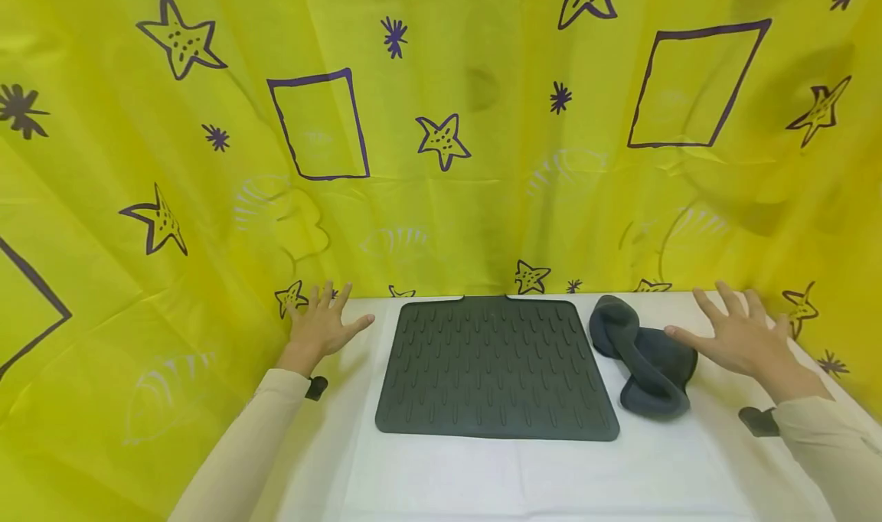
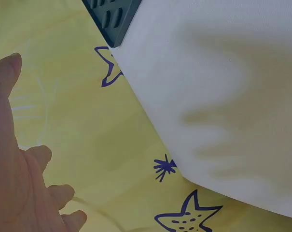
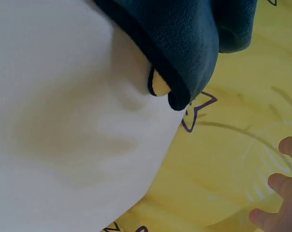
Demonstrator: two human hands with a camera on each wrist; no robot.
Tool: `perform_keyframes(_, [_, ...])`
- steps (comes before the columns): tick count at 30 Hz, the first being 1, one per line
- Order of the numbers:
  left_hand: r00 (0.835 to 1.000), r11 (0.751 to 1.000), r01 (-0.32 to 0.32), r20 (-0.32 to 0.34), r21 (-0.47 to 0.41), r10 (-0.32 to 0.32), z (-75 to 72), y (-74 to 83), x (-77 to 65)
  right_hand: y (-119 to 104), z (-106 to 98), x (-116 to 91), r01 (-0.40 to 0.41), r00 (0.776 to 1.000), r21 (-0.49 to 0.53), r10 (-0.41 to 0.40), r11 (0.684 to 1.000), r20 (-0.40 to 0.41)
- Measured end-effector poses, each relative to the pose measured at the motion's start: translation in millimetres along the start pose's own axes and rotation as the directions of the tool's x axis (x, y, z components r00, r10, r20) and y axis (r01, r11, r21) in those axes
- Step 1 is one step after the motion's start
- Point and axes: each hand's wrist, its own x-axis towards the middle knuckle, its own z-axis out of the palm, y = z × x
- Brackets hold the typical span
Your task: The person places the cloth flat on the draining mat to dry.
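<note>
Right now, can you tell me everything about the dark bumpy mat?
The mat looks like dark grey-green rubber or plastic, with rows of short ridges, rounded corners and a far edge jutting slightly midway. It lies flat on the white surface, near the yellow curtain. The left hand and right hand don't touch it.

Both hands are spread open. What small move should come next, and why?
Perhaps lower the right hand onto the dark bunched cloth: that hand is spread and empty, and the cloth, beside the ridged mat, lies closer to it than to the left hand.
</note>
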Motion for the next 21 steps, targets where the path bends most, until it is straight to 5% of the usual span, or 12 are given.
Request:
perform_keyframes(11, [0.999, 0.999, -0.037, -0.037, -0.008, 0.036, 10.5, 20.5, -10.3, -25, 7, -7, 0.071, 0.996, -0.016, -0.071, 0.997, -0.048])
perform_keyframes(21, [0.970, 0.982, -0.113, -0.229, -0.153, 0.076, 20.7, 51.8, -24.2, -54, 17, -19, 0.154, 0.986, 0.029, -0.152, 0.988, -0.067])
